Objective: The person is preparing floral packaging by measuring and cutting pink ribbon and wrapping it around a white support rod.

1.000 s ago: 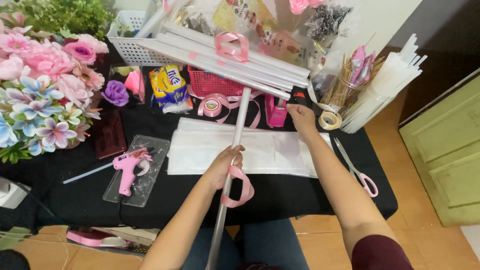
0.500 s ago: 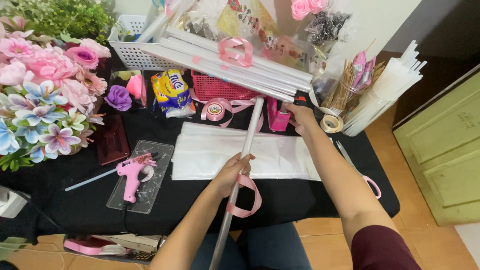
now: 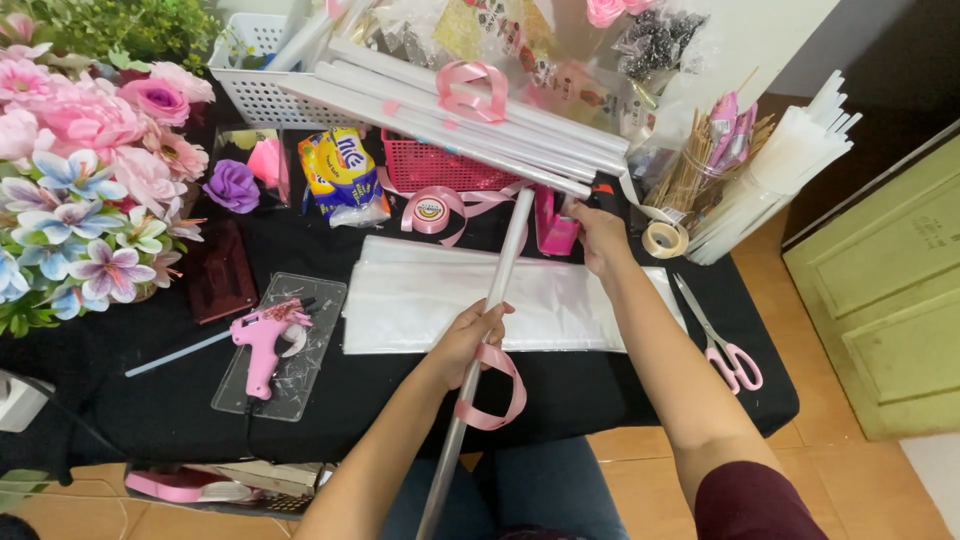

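Observation:
My left hand (image 3: 468,335) grips a long clear roll of wrapping film (image 3: 500,270) that slants from my lap up across the table, together with a loop of pink ribbon (image 3: 495,390) hanging below the fingers. My right hand (image 3: 600,235) reaches to the far side of the table, beside a pink tape dispenser (image 3: 555,230) and a black-and-orange object; its fingers curl near that object, and whether they hold it is not visible. A stack of clear plastic sheets (image 3: 420,295) lies flat under the roll.
A pink glue gun (image 3: 262,335) rests on a clear mat at left. Artificial flowers (image 3: 90,180) fill the left edge. Scissors (image 3: 722,335), a tape roll (image 3: 664,239), a pink basket (image 3: 440,172), a ribbon spool (image 3: 431,212) and more film rolls (image 3: 470,120) crowd the back.
The view shifted slightly. My left hand with the roll and ribbon stays about the same; my right hand stays at the far side by the dispenser.

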